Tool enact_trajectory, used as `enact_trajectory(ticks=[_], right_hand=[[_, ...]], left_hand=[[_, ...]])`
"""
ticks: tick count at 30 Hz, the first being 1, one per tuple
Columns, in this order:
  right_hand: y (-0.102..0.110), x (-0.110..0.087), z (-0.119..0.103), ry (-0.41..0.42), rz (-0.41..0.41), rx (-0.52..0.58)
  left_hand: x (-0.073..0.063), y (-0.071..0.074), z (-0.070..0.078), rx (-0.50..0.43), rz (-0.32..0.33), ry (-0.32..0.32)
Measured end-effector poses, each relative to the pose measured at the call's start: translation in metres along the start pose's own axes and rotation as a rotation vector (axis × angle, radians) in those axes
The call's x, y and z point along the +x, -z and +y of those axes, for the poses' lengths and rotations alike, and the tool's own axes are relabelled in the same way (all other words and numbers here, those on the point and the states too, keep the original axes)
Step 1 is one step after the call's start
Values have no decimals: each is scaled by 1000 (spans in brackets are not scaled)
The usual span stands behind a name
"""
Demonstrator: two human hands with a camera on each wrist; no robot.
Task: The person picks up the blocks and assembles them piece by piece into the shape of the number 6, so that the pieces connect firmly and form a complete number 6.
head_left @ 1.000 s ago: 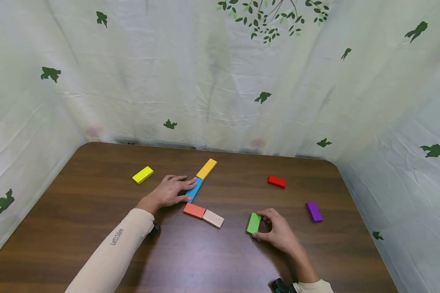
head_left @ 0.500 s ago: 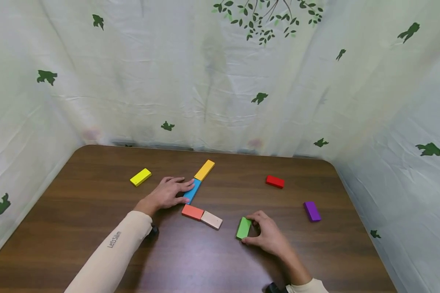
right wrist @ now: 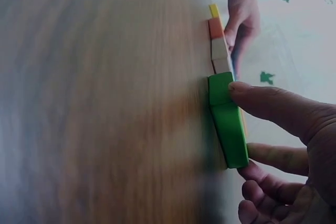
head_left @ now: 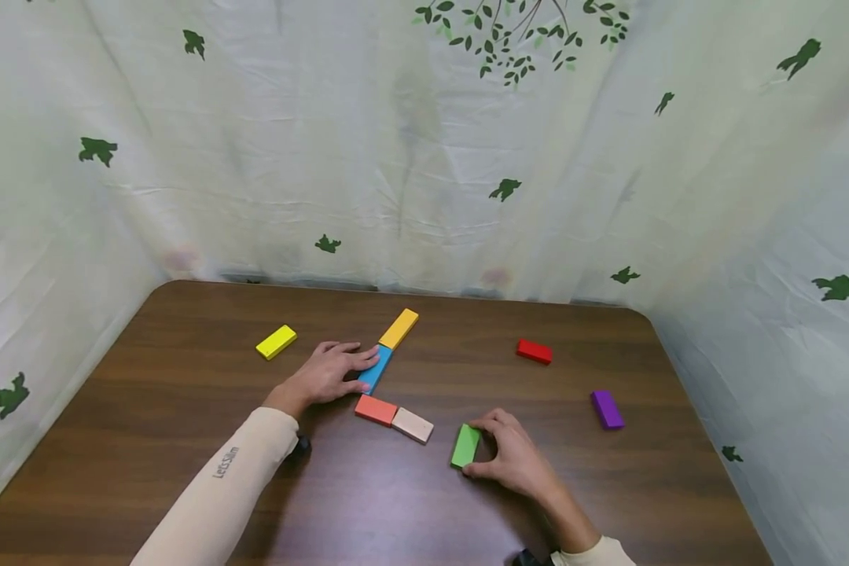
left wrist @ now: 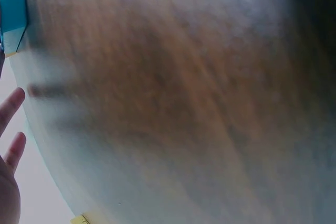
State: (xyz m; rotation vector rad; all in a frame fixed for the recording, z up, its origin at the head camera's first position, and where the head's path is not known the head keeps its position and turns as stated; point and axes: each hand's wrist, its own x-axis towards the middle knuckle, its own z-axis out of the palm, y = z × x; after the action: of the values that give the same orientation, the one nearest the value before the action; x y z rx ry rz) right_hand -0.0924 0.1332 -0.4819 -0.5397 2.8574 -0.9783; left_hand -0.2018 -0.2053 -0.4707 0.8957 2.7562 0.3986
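My right hand (head_left: 515,460) pinches a green block (head_left: 464,446) between thumb and fingers; in the right wrist view the green block (right wrist: 228,124) sits low over the tabletop. Beside the blue block (head_left: 377,368) is my left hand (head_left: 328,373), its thumb and a finger touching that block. An orange-yellow block (head_left: 399,328) meets the blue block's far end. Near its other end lies a coral block (head_left: 376,409), with a pale beige block (head_left: 413,425) end to end against it. A gap separates the beige block from the green one. The left wrist view shows two fingertips (left wrist: 14,98) extended.
A yellow block (head_left: 277,343) lies at the left on the brown wooden table (head_left: 354,503). At the right are a red block (head_left: 534,351) and a purple block (head_left: 607,409). A pale curtain (head_left: 424,157) with leaf prints hangs behind the table.
My right hand has moved left with the green block, bringing it nearer the beige block. My left hand stays at the blue block.
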Motion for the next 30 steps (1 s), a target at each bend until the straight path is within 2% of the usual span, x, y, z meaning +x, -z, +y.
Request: enact_trajectory(ticks=[9, 20, 30], right_hand=[[-5, 2, -12, 40, -6, -41], [-14, 3, -18, 19, -23, -9], [-18, 3, -25, 57, -40, 2]], left_hand=[[1, -1, -1, -6, 0, 4], [2, 1, 2, -13, -13, 16], [2, 1, 2, -16, -6, 12]])
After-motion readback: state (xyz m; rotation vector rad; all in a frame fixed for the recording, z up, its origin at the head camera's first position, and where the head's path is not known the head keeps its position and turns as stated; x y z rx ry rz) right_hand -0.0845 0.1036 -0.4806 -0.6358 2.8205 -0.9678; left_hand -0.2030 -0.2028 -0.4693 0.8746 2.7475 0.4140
